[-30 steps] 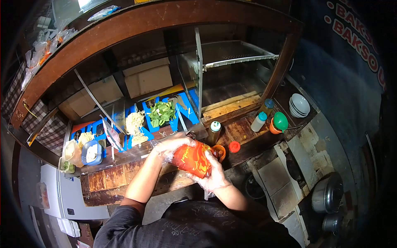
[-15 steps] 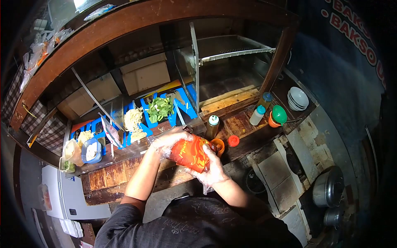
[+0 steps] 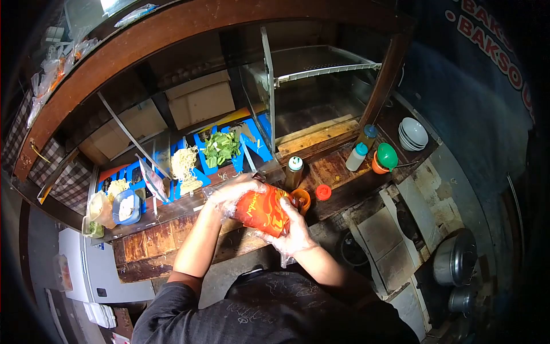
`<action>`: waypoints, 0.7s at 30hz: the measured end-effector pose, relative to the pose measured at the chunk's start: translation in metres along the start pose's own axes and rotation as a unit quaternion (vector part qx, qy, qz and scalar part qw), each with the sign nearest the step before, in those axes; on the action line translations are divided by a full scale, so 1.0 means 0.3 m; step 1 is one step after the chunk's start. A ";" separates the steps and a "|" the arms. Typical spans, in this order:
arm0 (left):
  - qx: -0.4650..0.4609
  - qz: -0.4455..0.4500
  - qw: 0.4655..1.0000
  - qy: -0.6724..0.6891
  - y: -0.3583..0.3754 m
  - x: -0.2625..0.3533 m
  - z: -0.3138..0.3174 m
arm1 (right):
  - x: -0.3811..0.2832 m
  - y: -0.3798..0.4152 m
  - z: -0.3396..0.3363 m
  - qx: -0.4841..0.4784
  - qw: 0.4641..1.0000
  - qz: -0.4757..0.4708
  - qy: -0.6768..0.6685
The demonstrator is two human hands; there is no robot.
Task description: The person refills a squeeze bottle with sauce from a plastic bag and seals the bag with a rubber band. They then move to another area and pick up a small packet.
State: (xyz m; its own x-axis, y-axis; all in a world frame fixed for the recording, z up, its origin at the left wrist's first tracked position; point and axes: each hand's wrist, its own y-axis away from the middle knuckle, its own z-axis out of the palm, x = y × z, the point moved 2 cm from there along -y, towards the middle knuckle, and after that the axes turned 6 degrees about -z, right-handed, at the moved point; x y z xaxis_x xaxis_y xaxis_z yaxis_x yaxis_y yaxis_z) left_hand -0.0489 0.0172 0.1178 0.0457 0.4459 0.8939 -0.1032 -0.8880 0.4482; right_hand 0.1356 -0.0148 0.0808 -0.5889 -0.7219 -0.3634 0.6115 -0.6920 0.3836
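Observation:
Between my gloved hands is a red sauce pouch (image 3: 263, 211) with yellow lettering, tilted with its right end toward an orange container (image 3: 303, 198). My left hand (image 3: 238, 192) is closed round the pouch's upper left end. From the right, my right hand (image 3: 295, 235) grips it, thumb across the front and fingers beneath. Both hands wear clear plastic gloves. The pouch overlaps part of the container, so its opening is hidden. A red lid (image 3: 323, 192) lies just right of the container. Behind it stands a brown sauce bottle (image 3: 294, 172) with a pale cap.
Chopped greens (image 3: 220, 149) and noodles (image 3: 184, 165) lie on a blue printed sheet, a knife (image 3: 248, 156) beside them. Toward the right stand a white squeeze bottle (image 3: 356, 157), a green bowl (image 3: 387, 156) and stacked white bowls (image 3: 413, 135). A blue tub (image 3: 126, 207) sits left.
The pouch has turned slightly in my hands, and its lettering lies at a different angle. Both hands keep their hold in nearly the same place.

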 end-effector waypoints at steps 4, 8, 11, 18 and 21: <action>0.030 -0.010 0.999 -0.011 0.016 0.013 0.006 | 0.000 -0.003 -0.007 -0.019 1.000 -0.005 0.004; 0.008 -0.014 1.000 0.011 0.009 0.010 0.004 | 0.000 -0.008 -0.007 -0.018 1.000 -0.004 0.000; 0.007 -0.013 1.000 0.018 0.014 0.016 0.006 | 0.000 -0.009 -0.003 -0.015 1.000 0.001 -0.004; 0.010 -0.029 1.000 -0.001 0.028 0.038 0.009 | 0.010 -0.024 -0.021 -0.027 1.000 -0.009 0.003; 0.017 -0.021 1.000 -0.005 0.038 0.050 0.019 | 0.004 -0.016 -0.007 -0.027 1.000 -0.010 0.008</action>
State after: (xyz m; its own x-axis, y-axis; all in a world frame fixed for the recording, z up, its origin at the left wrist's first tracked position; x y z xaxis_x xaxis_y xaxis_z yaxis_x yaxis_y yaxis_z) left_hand -0.0439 0.0131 0.1363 0.0592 0.4826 0.8738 -0.0674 -0.8714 0.4858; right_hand 0.1330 -0.0124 0.0767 -0.5920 -0.7082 -0.3847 0.6281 -0.7045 0.3303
